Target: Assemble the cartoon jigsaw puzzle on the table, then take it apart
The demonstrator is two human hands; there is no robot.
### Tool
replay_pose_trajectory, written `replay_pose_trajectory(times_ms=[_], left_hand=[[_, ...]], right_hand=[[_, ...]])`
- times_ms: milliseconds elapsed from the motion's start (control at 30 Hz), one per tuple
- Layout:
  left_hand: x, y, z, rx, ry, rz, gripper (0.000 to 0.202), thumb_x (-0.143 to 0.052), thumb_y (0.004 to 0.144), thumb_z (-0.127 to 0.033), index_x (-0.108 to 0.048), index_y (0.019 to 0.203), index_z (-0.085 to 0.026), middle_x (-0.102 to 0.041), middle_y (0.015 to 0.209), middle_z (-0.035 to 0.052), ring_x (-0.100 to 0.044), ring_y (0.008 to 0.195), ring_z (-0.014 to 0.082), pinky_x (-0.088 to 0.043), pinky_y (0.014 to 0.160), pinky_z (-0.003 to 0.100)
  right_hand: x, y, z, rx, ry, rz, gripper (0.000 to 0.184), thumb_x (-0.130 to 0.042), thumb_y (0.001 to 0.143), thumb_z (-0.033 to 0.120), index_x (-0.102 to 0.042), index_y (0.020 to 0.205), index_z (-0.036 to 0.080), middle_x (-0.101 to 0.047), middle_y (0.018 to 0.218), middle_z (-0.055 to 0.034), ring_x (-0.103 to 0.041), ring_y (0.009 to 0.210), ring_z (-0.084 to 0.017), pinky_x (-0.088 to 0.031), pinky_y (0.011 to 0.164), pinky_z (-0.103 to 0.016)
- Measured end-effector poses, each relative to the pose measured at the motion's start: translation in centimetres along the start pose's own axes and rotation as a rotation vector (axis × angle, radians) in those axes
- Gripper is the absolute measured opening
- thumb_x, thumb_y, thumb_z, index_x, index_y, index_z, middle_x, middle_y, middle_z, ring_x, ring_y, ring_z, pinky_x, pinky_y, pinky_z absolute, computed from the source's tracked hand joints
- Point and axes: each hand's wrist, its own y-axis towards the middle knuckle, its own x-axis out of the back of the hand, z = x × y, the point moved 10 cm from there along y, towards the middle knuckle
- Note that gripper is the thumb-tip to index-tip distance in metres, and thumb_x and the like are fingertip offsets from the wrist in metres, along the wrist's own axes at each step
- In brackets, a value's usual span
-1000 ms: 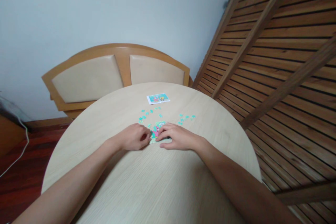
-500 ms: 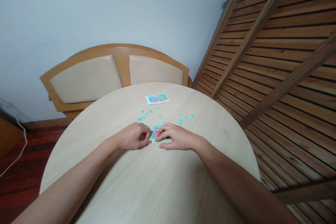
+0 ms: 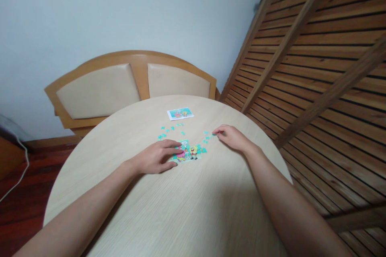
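Note:
A partly joined jigsaw puzzle (image 3: pixel 193 151) lies flat on the table, showing a yellow, a pink and a pale cartoon figure on turquoise. My left hand (image 3: pixel 157 156) rests over its left side, fingers stretched out and touching it, covering part of the pink figure. Off to the right, my right hand (image 3: pixel 231 136) has its thumb and fingers pinched together at a small turquoise puzzle piece (image 3: pixel 212 134), whose far side is hidden by the fingertips. Other loose puzzle pieces (image 3: pixel 206 141) lie close to that hand.
More loose pieces (image 3: pixel 163 135) are scattered beyond my left hand. A picture card (image 3: pixel 180 113) with the same characters lies farther back on the round wooden table (image 3: pixel 181 213). Behind stands a padded headboard (image 3: pixel 140 72); a slatted wooden frame (image 3: pixel 301 68) leans on the right.
My right hand has moved off the puzzle, right and away from me, to the loose pieces. The left hand's fingers have stretched out over the puzzle, and its right part is uncovered.

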Motion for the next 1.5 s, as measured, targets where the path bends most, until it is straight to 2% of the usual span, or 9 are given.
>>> replay_pose_trajectory(times_ms=[333,600,733,833,967,1133,1200,1333,1500], left_hand=[[-0.7,0.0,0.5,0.022,0.002,0.014,0.041,-0.061,0.095,-0.037,-0.063,0.134,-0.023,-0.059,0.140,0.0134,-0.058,0.126,0.0289,-0.048,0.108,0.046],[-0.8,0.0,0.5,0.030,0.034,0.037,0.042,-0.060,0.096,-0.037,-0.063,0.134,-0.021,-0.058,0.140,0.0144,-0.058,0.126,0.0280,-0.048,0.108,0.045],[-0.9,-0.1,0.6,0.033,0.033,0.034,0.042,-0.060,0.095,-0.036,-0.063,0.134,-0.021,-0.058,0.140,0.0141,-0.058,0.126,0.0278,-0.048,0.108,0.044],[-0.9,-0.1,0.6,0.034,0.030,0.028,0.042,-0.060,0.095,-0.037,-0.063,0.134,-0.022,-0.059,0.140,0.0135,-0.058,0.126,0.0280,-0.048,0.108,0.045],[-0.9,-0.1,0.6,0.024,0.037,0.033,0.042,-0.059,0.096,-0.038,-0.063,0.134,-0.022,-0.058,0.140,0.0130,-0.058,0.126,0.0279,-0.049,0.108,0.045],[-0.9,-0.1,0.6,0.030,0.036,0.037,0.042,-0.059,0.096,-0.038,-0.063,0.135,-0.022,-0.058,0.140,0.0129,-0.058,0.126,0.0279,-0.049,0.108,0.045],[-0.9,-0.1,0.6,0.031,0.032,0.032,0.042,-0.059,0.096,-0.037,-0.063,0.135,-0.022,-0.059,0.140,0.0127,-0.058,0.126,0.0280,-0.048,0.108,0.045],[-0.9,-0.1,0.7,0.038,0.035,0.032,0.042,-0.059,0.095,-0.037,-0.063,0.134,-0.022,-0.059,0.140,0.0127,-0.058,0.126,0.0283,-0.048,0.108,0.045],[-1.0,-0.1,0.8,0.036,0.033,0.033,0.042,-0.059,0.096,-0.038,-0.063,0.134,-0.022,-0.058,0.140,0.0129,-0.058,0.126,0.0282,-0.048,0.108,0.045]], right_hand=[[-1.2,0.0,-0.1,0.059,-0.094,0.043,0.029,-0.065,0.090,0.030,-0.076,0.115,0.020,-0.067,0.109,-0.0112,-0.061,0.107,-0.025,-0.044,0.103,-0.039],[-1.4,0.2,-0.3,0.065,-0.043,0.046,0.019,-0.069,0.085,0.030,-0.077,0.097,0.018,-0.068,0.107,-0.0100,-0.060,0.105,-0.023,-0.042,0.102,-0.039],[-1.4,0.2,-0.2,0.019,0.094,0.069,0.019,-0.070,0.081,0.033,-0.072,0.087,0.014,-0.070,0.094,-0.0088,-0.063,0.091,-0.021,-0.047,0.088,-0.035],[-1.9,0.1,-0.4,-0.062,0.286,0.110,0.028,-0.068,0.082,0.040,-0.071,0.092,0.013,-0.070,0.087,-0.0075,-0.062,0.081,-0.019,-0.048,0.078,-0.033],[-2.5,0.0,0.5,-0.057,0.406,0.163,0.035,-0.067,0.083,0.042,-0.072,0.101,0.013,-0.071,0.086,-0.0072,-0.061,0.078,-0.018,-0.047,0.075,-0.032],[-3.0,-0.2,0.8,-0.150,0.505,0.196,0.033,-0.074,0.077,0.041,-0.070,0.094,0.013,-0.070,0.080,-0.0054,-0.061,0.073,-0.016,-0.045,0.068,-0.028],[-3.2,-0.3,0.9,-0.172,0.521,0.211,0.034,-0.076,0.074,0.041,-0.069,0.093,0.014,-0.070,0.080,-0.0048,-0.061,0.072,-0.016,-0.044,0.067,-0.027],[-3.5,-0.4,1.9,-0.127,0.533,0.276,0.042,-0.074,0.075,0.042,-0.071,0.106,0.013,-0.070,0.079,-0.0030,-0.062,0.072,-0.015,-0.044,0.068,-0.028],[-4.5,-0.9,1.9,-0.194,0.580,0.355,0.031,-0.073,0.077,0.038,-0.066,0.096,0.016,-0.076,0.084,-0.0065,-0.069,0.081,-0.019,-0.046,0.073,-0.028]])
